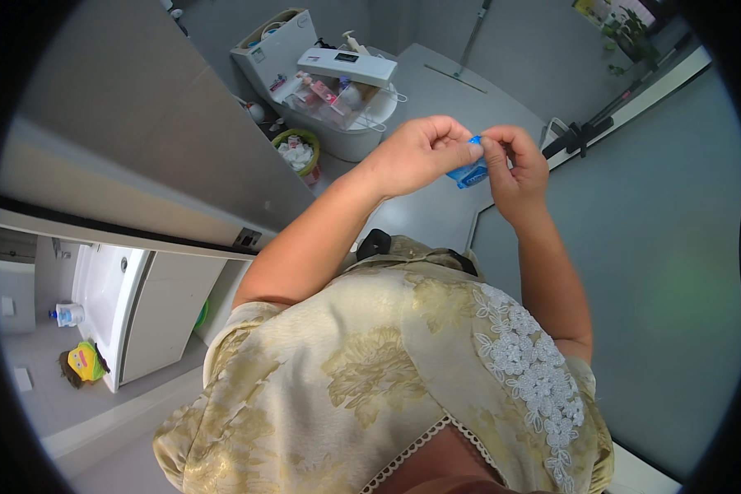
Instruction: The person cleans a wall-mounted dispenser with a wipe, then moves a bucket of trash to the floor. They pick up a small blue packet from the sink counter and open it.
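Note:
A small blue plastic packet (471, 175) with writing on it hangs in front of me, held up at chest height. The thumb and fingers of my left hand (417, 151) pinch its top edge. Right beside them, my right hand (520, 167) grips the same top edge between thumb and bent forefinger. My fingertips nearly meet and cover part of the packet's upper end. Whether the packet is torn cannot be seen.
Beyond my hands stands a white toilet (346, 139) with a clear plastic box (327, 102) of bottles on it. A lined waste bin (296, 154) with crumpled tissue sits beside it. A grey door (160, 136) is at left, a frosted glass panel (623, 259) at right, a washbasin (102, 272) far left.

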`<state>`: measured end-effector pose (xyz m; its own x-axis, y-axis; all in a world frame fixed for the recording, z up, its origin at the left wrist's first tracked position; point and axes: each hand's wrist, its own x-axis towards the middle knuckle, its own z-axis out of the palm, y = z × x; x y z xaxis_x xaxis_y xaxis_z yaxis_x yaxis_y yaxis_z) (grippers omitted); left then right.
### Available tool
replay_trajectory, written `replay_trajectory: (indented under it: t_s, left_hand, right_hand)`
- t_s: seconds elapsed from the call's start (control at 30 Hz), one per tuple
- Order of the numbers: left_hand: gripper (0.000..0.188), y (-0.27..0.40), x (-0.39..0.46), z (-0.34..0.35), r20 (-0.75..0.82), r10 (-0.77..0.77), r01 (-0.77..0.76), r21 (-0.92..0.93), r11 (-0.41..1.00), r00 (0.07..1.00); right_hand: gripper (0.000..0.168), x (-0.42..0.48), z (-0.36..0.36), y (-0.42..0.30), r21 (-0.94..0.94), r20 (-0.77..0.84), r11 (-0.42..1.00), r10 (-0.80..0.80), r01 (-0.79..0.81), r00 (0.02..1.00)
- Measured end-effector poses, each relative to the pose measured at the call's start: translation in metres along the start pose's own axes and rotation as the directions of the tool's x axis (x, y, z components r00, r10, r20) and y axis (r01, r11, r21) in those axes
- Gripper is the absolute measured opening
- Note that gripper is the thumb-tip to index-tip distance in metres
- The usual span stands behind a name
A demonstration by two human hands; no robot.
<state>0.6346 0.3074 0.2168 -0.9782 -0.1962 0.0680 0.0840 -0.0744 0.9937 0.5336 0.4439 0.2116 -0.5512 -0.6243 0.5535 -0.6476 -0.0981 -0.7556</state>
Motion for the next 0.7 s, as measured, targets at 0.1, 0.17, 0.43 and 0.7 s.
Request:
replay_trajectory:
  t_s: [0.1, 0.17, 0.43, 0.7]
  left_hand:
    - [0.011, 0.007, -0.002, -0.004, -0.032, 0.143, -0.129, 0.271, 0.954, 0.989]
    - [0.011, 0.012, -0.004, -0.004, -0.058, 0.216, -0.180, 0.375, 0.910, 0.975]
    - [0.011, 0.023, -0.009, -0.004, 0.011, 0.341, -0.309, 0.453, 0.836, 0.940]
    - [0.010, 0.027, -0.009, -0.016, 0.028, 0.331, -0.305, 0.470, 0.828, 0.943]
  right_hand:
    - [0.011, 0.001, -0.003, -0.004, 0.167, 0.012, 0.977, 0.134, -0.134, 0.991]
    - [0.013, 0.003, -0.004, -0.009, 0.274, 0.053, 0.942, 0.188, -0.195, 0.981]
    - [0.010, 0.012, -0.014, -0.022, 0.067, 0.122, 0.997, 0.042, -0.050, 0.992]
    - [0.010, 0.014, -0.030, -0.027, 0.224, 0.089, 0.956, 0.173, -0.189, 0.981]
